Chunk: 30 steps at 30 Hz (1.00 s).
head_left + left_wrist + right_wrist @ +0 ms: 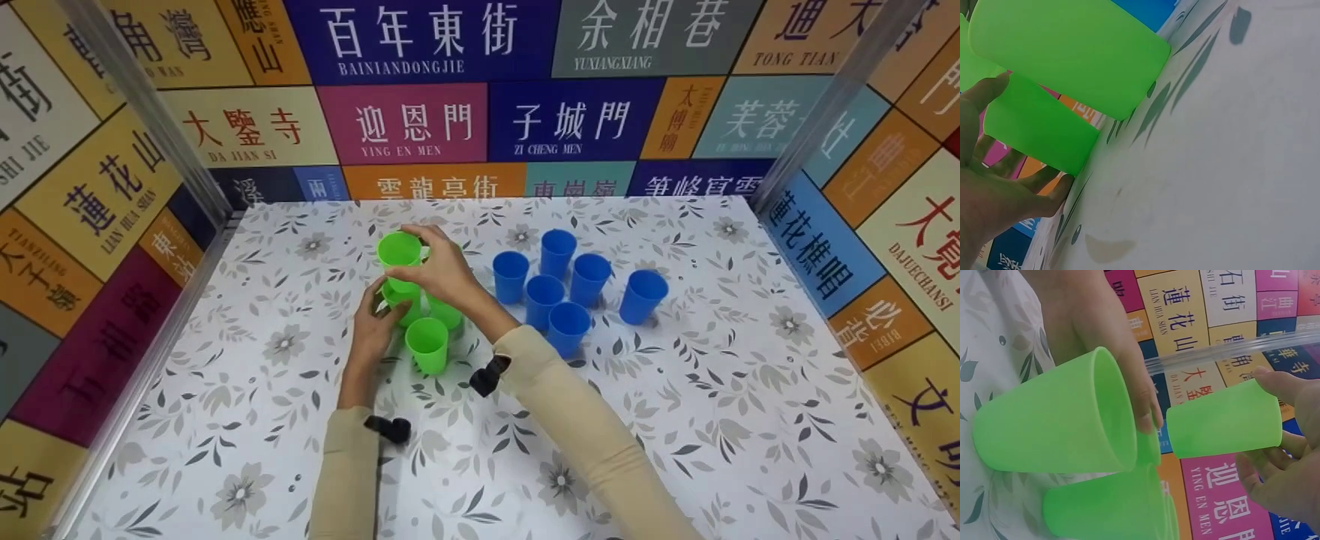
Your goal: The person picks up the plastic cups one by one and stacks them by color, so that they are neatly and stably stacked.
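Observation:
My right hand [448, 271] grips a lime-green cup [399, 250] by its sides, mouth up, raised above the other green cups. In the right wrist view a gap shows between that cup [1224, 419] and those below. Lower and to the left, my left hand [371, 326] holds a second green cup [1039, 126] standing on the table, thumb near the rim and fingers about its side. Nearest me stands another upright green cup [427, 351]. One more green cup [448, 315] stands behind it, partly hidden by my right forearm and hand.
Several blue cups [544, 300] stand upright in a loose cluster to the right of the green ones, with one blue cup [643, 297] set apart farther right. A floral cloth [247, 420] covers the table. Walls of coloured sign panels [412, 124] enclose the back and sides.

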Each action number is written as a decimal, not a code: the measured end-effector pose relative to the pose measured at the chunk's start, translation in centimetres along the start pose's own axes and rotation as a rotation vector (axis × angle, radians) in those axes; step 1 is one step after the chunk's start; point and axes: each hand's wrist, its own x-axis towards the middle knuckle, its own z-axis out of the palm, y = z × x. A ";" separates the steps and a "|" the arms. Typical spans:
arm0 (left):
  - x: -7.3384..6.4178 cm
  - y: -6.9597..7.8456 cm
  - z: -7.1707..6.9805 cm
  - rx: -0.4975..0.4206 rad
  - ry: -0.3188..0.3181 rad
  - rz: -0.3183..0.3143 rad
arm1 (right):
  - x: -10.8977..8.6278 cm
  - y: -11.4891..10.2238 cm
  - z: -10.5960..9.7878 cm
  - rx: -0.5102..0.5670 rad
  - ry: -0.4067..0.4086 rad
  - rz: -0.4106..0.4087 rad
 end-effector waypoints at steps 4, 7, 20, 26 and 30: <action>-0.1 0.0 -0.1 0.023 0.001 -0.003 | 0.2 0.6 0.5 0.010 -0.002 0.008; 0.0 0.0 -0.1 0.034 0.001 -0.016 | 0.3 1.2 0.9 0.008 -0.012 0.023; -0.1 -0.1 -0.1 0.018 0.006 -0.007 | -0.1 2.2 0.3 0.009 -0.073 0.025; -0.2 0.0 -0.1 0.002 0.012 -0.003 | -1.2 1.8 -0.9 0.039 -0.058 -0.033; -0.1 0.0 -0.1 -0.002 0.022 0.016 | -2.6 1.8 -1.5 0.044 -0.061 -0.089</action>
